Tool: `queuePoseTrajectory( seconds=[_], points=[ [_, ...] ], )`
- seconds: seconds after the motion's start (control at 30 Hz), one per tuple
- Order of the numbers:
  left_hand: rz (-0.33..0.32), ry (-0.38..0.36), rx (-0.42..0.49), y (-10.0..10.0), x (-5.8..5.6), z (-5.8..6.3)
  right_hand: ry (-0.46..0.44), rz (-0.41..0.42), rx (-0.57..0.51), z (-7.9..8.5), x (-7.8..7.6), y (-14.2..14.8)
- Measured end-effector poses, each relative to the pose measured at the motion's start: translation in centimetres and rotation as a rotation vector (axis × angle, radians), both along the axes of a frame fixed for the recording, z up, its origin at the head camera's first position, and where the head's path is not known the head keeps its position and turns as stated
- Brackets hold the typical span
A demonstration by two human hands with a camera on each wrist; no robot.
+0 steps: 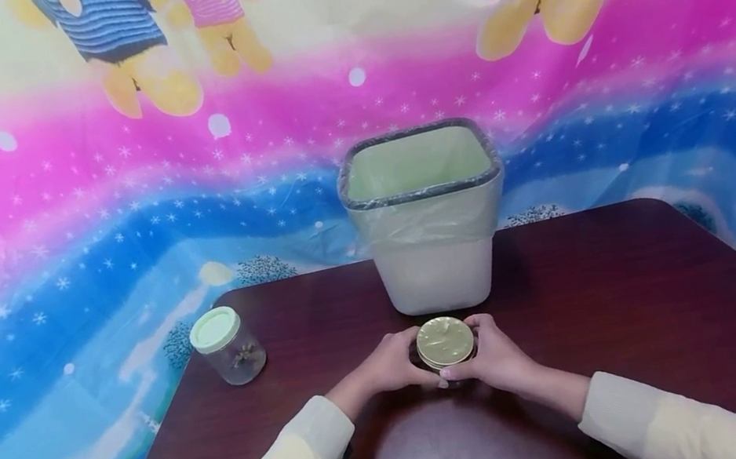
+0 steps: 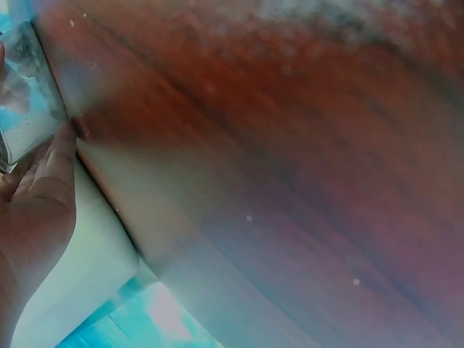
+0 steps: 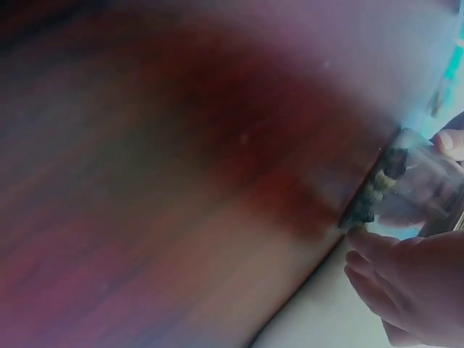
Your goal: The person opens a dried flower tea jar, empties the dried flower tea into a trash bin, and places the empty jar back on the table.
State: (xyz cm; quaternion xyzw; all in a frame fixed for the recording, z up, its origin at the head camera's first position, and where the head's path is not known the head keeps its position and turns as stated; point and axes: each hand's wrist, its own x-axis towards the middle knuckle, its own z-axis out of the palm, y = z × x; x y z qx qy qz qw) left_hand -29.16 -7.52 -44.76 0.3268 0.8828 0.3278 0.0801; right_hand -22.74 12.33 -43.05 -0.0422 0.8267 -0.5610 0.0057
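Note:
A clear jar (image 3: 417, 177) with a gold lid (image 1: 445, 341) stands on the table near its middle, just in front of the bin. Dark and yellowish pieces lie at the jar's bottom in the right wrist view. My left hand (image 1: 391, 362) grips its left side, thumb at the front and fingers round the back. From the other side my right hand (image 1: 501, 359) holds it the same way, and the two thumbs come close together at the front. The left wrist view catches only part of the jar (image 2: 32, 94), at its left edge.
A white bin (image 1: 442, 274) with a plastic liner folded over its rim stands behind the jar. At the table's left edge is a second clear jar (image 1: 241, 363) with a pale green lid and some dried bits inside. A patterned cloth (image 1: 282, 131) hangs behind the dark red table (image 1: 633, 285).

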Motion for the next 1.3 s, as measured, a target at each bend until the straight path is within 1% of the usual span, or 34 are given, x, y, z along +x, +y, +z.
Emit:
queuePoseTrajectory(
  seconds=[0.1, 0.2, 0.43, 0.5, 0.6, 0.77, 0.87, 1.1, 1.3],
  points=[
    [-0.005, 0.002, -0.002, 0.0, -0.1, 0.0, 0.008, -0.009, 0.021, 0.0, -0.1, -0.1],
    [-0.006, 0.000, -0.007, 0.0, -0.1, -0.1, 0.008, -0.003, 0.014, -0.2, -0.2, -0.1],
    [-0.006, -0.008, -0.007, 0.0, -0.1, 0.0, 0.016, 0.079, -0.037, -0.7, -0.6, 0.7],
    [-0.004, -0.006, -0.010, 0.0, -0.1, 0.0, 0.018, 0.119, -0.035, -0.6, -0.7, 1.1],
    [0.000, 0.001, -0.013, 0.0, 0.0, 0.1, 0.013, 0.199, -0.040, -0.5, -1.0, 1.7],
    [0.009, 0.003, -0.015, 0.0, 0.0, 0.1, -0.015, 0.366, -0.100, -0.2, -1.9, 2.7],
    [0.013, 0.001, -0.015, 0.0, 0.0, 0.1, -0.027, 0.446, -0.119, -0.1, -2.6, 3.2],
    [0.018, 0.019, -0.014, -0.1, 0.1, 0.2, -0.045, 0.552, -0.133, -0.3, -4.0, 4.0],
    [0.026, 0.003, -0.021, 0.0, 0.2, 0.3, -0.097, 0.655, -0.160, -0.5, -5.0, 4.8]
  ],
)
